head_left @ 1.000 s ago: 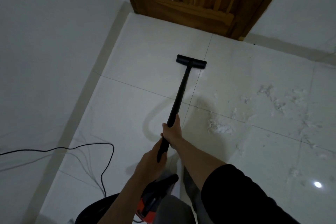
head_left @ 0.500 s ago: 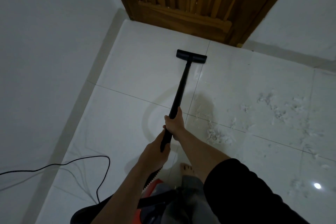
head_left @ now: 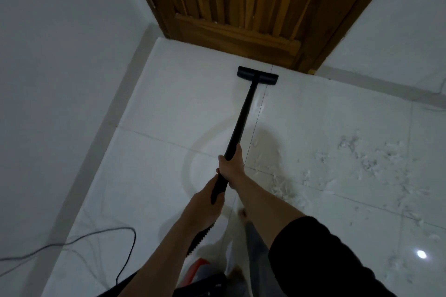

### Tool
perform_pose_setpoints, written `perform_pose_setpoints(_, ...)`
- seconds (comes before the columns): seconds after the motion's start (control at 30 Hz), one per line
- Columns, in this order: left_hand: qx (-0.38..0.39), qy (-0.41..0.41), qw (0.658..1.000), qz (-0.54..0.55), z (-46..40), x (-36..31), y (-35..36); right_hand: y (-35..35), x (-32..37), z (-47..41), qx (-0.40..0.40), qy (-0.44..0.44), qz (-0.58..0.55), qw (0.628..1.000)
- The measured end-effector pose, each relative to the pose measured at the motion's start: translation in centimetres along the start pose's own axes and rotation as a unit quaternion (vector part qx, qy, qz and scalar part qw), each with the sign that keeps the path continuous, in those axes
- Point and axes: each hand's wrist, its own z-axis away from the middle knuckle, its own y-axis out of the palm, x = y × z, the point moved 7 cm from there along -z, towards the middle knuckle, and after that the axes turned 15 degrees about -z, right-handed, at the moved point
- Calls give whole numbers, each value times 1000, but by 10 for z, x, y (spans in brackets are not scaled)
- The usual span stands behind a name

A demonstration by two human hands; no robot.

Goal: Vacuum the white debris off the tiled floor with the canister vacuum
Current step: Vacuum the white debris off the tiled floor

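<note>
Both my hands grip the black vacuum wand [head_left: 242,121]. My right hand [head_left: 231,164] holds it higher up the tube, my left hand [head_left: 205,202] clasps its lower end where the ribbed hose [head_left: 199,240] joins. The flat black floor nozzle [head_left: 257,75] rests on the white tiled floor [head_left: 169,108] just in front of the wooden door. White debris [head_left: 366,164] lies scattered over the tiles to the right, with a clump [head_left: 281,188] beside my right forearm. The red and black canister [head_left: 205,279] shows partly at the bottom edge.
A wooden door [head_left: 243,2] closes the far side, with white walls left [head_left: 60,79] and right. A black power cord [head_left: 96,239] loops across the floor at lower left. My bare foot [head_left: 242,213] stands under my arms.
The wand has been pushed forward, so the nozzle now sits close to the door's bottom edge. My view has moved forward with it. The cord loop has shifted slightly.
</note>
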Motion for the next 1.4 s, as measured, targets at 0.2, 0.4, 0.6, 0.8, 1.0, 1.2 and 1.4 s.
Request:
perform_pose_setpoints(0.2,19,12,1000,9,-34,-30,-2,-18,30,-29,-17,-3,11,1000)
perform_pose_setpoints(0.4,21,16,1000,-2,-57,-42,-6,-26,49,-47,-16,5,5,1000)
perform_pose_setpoints(0.6,14,16,1000,-12,-57,-48,-5,-31,48,-50,-15,8,15,1000)
perform_pose_setpoints(0.8,-7,48,999,-4,-46,-67,-3,-46,54,-42,-18,-4,18,1000)
perform_pose_setpoints(1.0,5,67,998,13,-33,-84,9,-73,56,-32,-36,-14,12,999)
perform_pose_setpoints(1.2,7,74,997,22,-28,-116,24,-108,62,-32,-53,-24,12,998)
perform_pose_setpoints(1.4,12,82,996,18,-34,-152,40,-142,78,-39,-54,-21,24,998)
